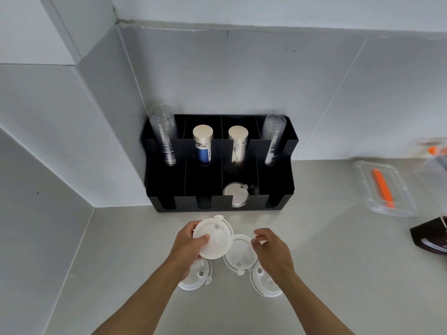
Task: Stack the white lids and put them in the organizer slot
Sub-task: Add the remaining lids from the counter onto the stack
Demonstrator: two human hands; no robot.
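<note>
Three lids (240, 253) lie on the worktop (338, 274) at lower centre (two half-hidden); left hand (187, 247) grips a fourth (214, 239), right hand (272, 251) loosely curled, empty.

The lids (212, 240) look like thin white plastic, smooth and faintly translucent. The organizer (278, 201) is matt black plastic. Its clear cups (163, 134) are glossy plastic. The desk (338, 274) is smooth, matt grey. The box (362, 170) is clear glossy plastic.
</note>
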